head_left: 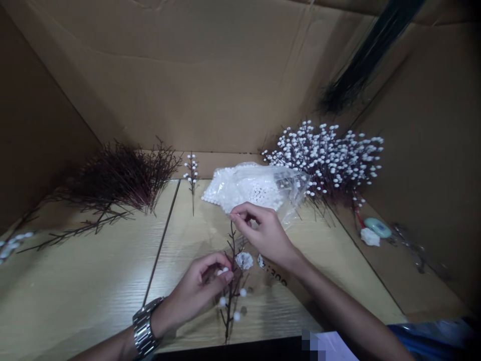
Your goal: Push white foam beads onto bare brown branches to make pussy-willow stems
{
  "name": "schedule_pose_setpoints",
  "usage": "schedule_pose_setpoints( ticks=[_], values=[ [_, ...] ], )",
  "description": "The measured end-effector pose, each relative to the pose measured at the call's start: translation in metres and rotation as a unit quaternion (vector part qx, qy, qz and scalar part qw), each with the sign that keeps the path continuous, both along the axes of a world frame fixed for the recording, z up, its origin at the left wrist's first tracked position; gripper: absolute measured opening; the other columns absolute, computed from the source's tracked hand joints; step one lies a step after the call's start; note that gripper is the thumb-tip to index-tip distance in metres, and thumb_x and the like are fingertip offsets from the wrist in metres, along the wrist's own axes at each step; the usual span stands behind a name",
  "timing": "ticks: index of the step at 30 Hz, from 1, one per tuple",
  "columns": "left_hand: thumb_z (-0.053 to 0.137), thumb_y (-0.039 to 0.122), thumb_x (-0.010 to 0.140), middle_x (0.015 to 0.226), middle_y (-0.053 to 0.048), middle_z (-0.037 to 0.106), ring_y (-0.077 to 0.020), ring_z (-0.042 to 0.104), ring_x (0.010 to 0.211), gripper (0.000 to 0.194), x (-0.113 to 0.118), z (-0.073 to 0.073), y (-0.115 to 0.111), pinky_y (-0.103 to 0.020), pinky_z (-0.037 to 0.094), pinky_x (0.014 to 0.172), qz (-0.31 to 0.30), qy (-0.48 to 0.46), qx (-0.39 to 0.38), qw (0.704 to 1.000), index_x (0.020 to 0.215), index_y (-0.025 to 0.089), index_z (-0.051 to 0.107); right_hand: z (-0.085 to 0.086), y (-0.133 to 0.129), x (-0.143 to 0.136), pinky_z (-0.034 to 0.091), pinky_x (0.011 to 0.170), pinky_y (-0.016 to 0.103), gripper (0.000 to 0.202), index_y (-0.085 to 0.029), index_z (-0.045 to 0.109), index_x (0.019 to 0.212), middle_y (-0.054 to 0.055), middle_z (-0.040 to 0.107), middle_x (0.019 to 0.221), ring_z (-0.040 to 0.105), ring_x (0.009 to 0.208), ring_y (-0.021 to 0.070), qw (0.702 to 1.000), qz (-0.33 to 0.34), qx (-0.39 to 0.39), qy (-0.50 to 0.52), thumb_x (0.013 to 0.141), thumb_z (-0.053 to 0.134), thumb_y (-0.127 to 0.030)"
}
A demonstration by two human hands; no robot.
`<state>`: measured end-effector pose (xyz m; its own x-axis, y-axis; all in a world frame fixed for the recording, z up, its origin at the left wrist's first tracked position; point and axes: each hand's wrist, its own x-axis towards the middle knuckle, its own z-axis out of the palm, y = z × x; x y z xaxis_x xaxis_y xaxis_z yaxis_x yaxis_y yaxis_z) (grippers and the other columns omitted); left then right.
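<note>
A brown artificial twig (228,311) stands nearly upright before me, with a few white berries on its lower branches. My left hand (205,281), a metal watch at its wrist, is closed beside the twig's middle, with small white berries (222,271) between thumb and fingers. At the twig's top, my right hand (263,230) makes a pinch; whatever lies between its fingertips is hidden. Just behind that hand, a clear plastic bag (259,183) of white berries lies on the table, its contents spilling at the left.
Bare brown twigs (124,175) are heaped at the left. Berry-covered twigs (326,155) form a pile at the right. One berried twig (193,175) lies between. Cardboard walls (180,75) enclose the table (93,286). A green oval object (378,227) sits at the right.
</note>
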<state>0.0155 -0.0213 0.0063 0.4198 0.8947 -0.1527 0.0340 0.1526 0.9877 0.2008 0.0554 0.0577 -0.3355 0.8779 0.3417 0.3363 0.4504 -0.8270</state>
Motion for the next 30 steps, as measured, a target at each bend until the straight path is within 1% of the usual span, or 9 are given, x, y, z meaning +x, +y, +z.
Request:
schedule_pose_setpoints(
  ticks=[3,7,9,12,14,18,21,26,30],
  values=[
    [0.06,0.035,0.097,0.084,0.0,0.059,-0.0157,0.055,0.079,0.018,0.0,0.0,0.002,-0.027,0.042,0.072,0.008,-0.026,-0.019,0.999,0.09,0.018,0.06,-0.003,-0.002,0.002,0.048,0.066,0.027,0.012,-0.02,0.071,0.096,0.002,0.07,0.084,0.062,0.075,0.0141,0.999,-0.023,0.033,0.022,0.094,0.06,-0.024],
    [0.059,0.037,0.097,0.083,0.0,0.06,-0.0154,0.055,0.078,0.02,-0.001,0.001,0.005,-0.027,0.043,0.073,0.015,-0.059,-0.033,0.998,0.088,0.018,0.058,-0.006,-0.015,0.016,0.054,0.077,0.032,0.022,-0.022,0.067,0.115,0.005,0.072,0.098,0.067,0.088,0.0178,0.994,-0.063,0.069,0.058,0.093,0.063,-0.021],
    [0.06,0.037,0.097,0.082,0.0,0.059,-0.0154,0.055,0.077,0.02,-0.001,0.001,0.007,-0.027,0.043,0.072,0.012,-0.071,-0.044,0.996,0.089,0.018,0.058,-0.009,-0.025,0.025,0.056,0.075,0.031,0.026,-0.023,0.065,0.116,0.005,0.072,0.098,0.068,0.088,0.0179,0.995,-0.03,0.078,0.058,0.091,0.065,-0.016],
    [0.06,0.036,0.096,0.082,0.0,0.058,-0.0156,0.054,0.078,0.019,-0.002,0.0,0.008,-0.027,0.042,0.071,0.012,-0.086,-0.054,0.995,0.093,0.018,0.06,-0.018,-0.039,0.034,0.057,0.073,0.03,0.03,-0.023,0.066,0.114,0.004,0.072,0.097,0.069,0.086,0.017,0.993,0.057,0.097,0.024,0.089,0.065,-0.006],
    [0.061,0.035,0.096,0.085,0.0,0.058,-0.0157,0.054,0.08,0.017,-0.003,0.0,0.008,-0.027,0.043,0.073,0.013,-0.09,-0.058,0.994,0.097,0.018,0.062,-0.025,-0.045,0.035,0.058,0.074,0.03,0.033,-0.022,0.066,0.115,0.005,0.072,0.099,0.069,0.088,0.0172,0.991,0.084,0.103,0.004,0.088,0.064,-0.003],
    [0.061,0.033,0.096,0.083,0.001,0.056,-0.0155,0.053,0.08,0.016,-0.005,0.0,0.009,-0.028,0.042,0.074,0.012,-0.097,-0.084,0.992,0.1,0.018,0.062,-0.04,-0.05,0.03,0.059,0.077,0.032,0.04,-0.024,0.066,0.12,0.006,0.073,0.102,0.07,0.091,0.018,0.991,0.075,0.11,-0.015,0.086,0.066,-0.002],
    [0.062,0.034,0.095,0.081,0.001,0.054,-0.0151,0.052,0.078,0.017,-0.005,0.0,0.009,-0.028,0.041,0.072,0.014,-0.102,-0.091,0.991,0.097,0.017,0.062,-0.045,-0.053,0.026,0.061,0.076,0.033,0.045,-0.025,0.065,0.123,0.005,0.075,0.103,0.071,0.091,0.0186,0.991,0.065,0.119,-0.015,0.086,0.066,-0.001],
    [0.062,0.035,0.095,0.081,0.001,0.055,-0.0143,0.051,0.076,0.018,-0.005,-0.004,0.006,-0.027,0.04,0.069,0.029,-0.102,-0.078,0.991,0.094,0.017,0.062,-0.045,-0.057,0.019,0.064,0.076,0.035,0.045,-0.03,0.065,0.123,0.004,0.076,0.102,0.073,0.091,0.0193,0.99,0.059,0.125,-0.007,0.087,0.064,-0.002],
    [0.063,0.039,0.094,0.078,0.002,0.052,-0.0127,0.048,0.07,0.022,-0.004,-0.01,0.006,-0.025,0.037,0.063,0.035,-0.1,-0.061,0.992,0.094,0.017,0.062,-0.042,-0.057,0.016,0.064,0.076,0.034,0.042,-0.027,0.068,0.121,0.004,0.076,0.102,0.073,0.09,0.0186,0.99,0.056,0.133,-0.007,0.087,0.065,-0.002]
  ],
)
